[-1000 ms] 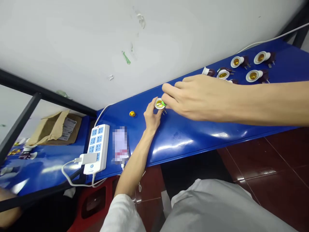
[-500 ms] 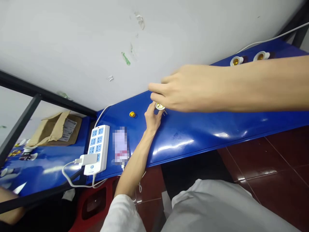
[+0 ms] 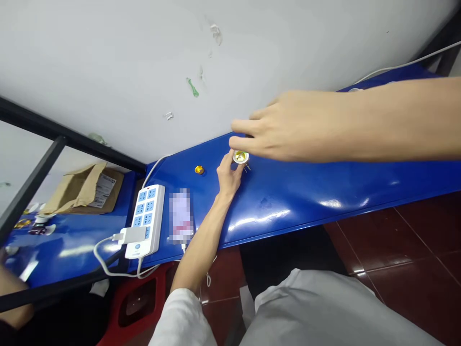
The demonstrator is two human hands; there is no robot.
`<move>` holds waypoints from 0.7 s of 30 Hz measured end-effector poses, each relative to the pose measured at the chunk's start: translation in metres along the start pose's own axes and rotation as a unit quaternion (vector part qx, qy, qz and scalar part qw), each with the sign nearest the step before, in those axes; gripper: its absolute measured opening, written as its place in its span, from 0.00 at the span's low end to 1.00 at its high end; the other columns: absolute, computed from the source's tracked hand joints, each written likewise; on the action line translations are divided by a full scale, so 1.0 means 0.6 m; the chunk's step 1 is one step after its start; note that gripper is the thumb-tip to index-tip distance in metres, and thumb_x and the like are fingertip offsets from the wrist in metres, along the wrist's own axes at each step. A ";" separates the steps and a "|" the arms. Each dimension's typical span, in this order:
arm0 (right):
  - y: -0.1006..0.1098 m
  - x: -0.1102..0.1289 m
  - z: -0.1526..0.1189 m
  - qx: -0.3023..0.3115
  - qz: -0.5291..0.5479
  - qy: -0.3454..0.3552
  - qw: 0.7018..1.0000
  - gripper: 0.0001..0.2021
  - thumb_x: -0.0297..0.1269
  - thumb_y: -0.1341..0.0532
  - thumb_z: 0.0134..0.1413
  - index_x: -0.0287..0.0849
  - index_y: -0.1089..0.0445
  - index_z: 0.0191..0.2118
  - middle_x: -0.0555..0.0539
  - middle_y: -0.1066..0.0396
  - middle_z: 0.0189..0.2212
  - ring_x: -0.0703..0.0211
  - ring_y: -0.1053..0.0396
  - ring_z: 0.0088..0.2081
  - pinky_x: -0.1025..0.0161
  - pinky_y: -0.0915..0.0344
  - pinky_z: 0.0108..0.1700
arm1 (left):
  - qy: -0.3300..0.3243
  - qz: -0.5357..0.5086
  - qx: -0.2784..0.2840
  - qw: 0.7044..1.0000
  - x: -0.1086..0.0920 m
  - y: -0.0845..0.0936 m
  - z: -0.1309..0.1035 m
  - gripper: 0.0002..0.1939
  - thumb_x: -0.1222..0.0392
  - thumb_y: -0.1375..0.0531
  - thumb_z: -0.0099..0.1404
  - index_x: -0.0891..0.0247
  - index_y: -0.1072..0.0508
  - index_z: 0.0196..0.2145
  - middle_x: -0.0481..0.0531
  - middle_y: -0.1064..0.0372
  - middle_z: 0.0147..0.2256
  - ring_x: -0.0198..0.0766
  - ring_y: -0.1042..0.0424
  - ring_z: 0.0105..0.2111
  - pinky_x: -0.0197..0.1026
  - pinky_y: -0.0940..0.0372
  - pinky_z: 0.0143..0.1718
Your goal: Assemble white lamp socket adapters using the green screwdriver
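My left hand (image 3: 228, 178) is closed around a white round lamp socket (image 3: 241, 156) with a yellow metallic inside, its open face up and two prongs showing at the lower right. Just above the socket is my right hand (image 3: 266, 132), thumb and forefinger drawn together near the rim; whether they hold something small is hidden. A small gold-coloured cup (image 3: 199, 170) lies on the blue table (image 3: 309, 192), left of my left hand.
At the left are a white power strip (image 3: 146, 221) with a plugged-in charger, a blurred phone (image 3: 181, 216), a black metal frame (image 3: 32, 180) and an open cardboard box (image 3: 84, 190). Behind the table rises a white wall. Another person's arm (image 3: 14, 298) shows at lower left.
My right hand has shifted slightly right, uncovering more of the socket. The forearm now covers most of the two sockets at the back right. My left hand keeps its hold.
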State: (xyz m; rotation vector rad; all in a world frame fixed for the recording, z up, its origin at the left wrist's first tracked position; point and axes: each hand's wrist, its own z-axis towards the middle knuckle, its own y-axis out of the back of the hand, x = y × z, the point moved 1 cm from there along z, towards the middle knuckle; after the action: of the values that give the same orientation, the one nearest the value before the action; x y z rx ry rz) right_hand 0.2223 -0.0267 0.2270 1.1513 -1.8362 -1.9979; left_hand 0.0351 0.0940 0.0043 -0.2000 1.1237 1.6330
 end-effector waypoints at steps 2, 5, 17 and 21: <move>-0.001 0.012 0.003 0.018 -0.007 -0.035 0.999 0.21 0.27 0.57 0.72 0.31 0.32 0.60 0.42 0.30 0.49 0.68 0.33 0.38 0.62 0.44 0.39 | -0.003 0.006 0.003 1.000 -0.002 0.001 0.000 0.15 0.53 0.32 0.71 0.61 0.19 0.52 0.56 0.16 0.49 0.47 0.17 0.49 0.46 0.21 0.54; 0.006 0.028 0.007 0.043 -0.001 -0.083 0.996 0.22 0.28 0.57 0.72 0.34 0.32 0.60 0.41 0.28 0.45 0.63 0.32 0.37 0.59 0.42 0.39 | -0.012 0.010 0.010 1.000 -0.003 0.002 -0.001 0.14 0.53 0.32 0.71 0.61 0.18 0.50 0.57 0.16 0.47 0.49 0.17 0.50 0.48 0.22 0.57; 0.011 0.016 -0.009 0.045 0.062 -0.068 0.995 0.18 0.28 0.54 0.72 0.29 0.32 0.57 0.38 0.29 0.48 0.61 0.29 0.43 0.60 0.38 0.44 | -0.027 -0.009 0.007 1.000 0.003 0.000 0.000 0.17 0.54 0.31 0.71 0.60 0.21 0.54 0.57 0.17 0.51 0.47 0.17 0.51 0.46 0.23 0.58; 0.016 0.030 -0.004 0.065 0.042 -0.104 0.992 0.19 0.28 0.56 0.73 0.29 0.30 0.53 0.40 0.28 0.42 0.59 0.29 0.42 0.58 0.39 0.44 | -0.031 0.001 0.004 1.000 0.006 -0.005 -0.002 0.16 0.55 0.30 0.70 0.62 0.20 0.52 0.58 0.16 0.51 0.47 0.17 0.51 0.46 0.23 0.58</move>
State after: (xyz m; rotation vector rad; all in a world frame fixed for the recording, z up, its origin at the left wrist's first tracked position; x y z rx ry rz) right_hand 0.2083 -0.0414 0.2286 0.9089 -2.1071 -2.0448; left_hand 0.0355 0.0955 -0.0004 -0.1427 1.0828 1.6256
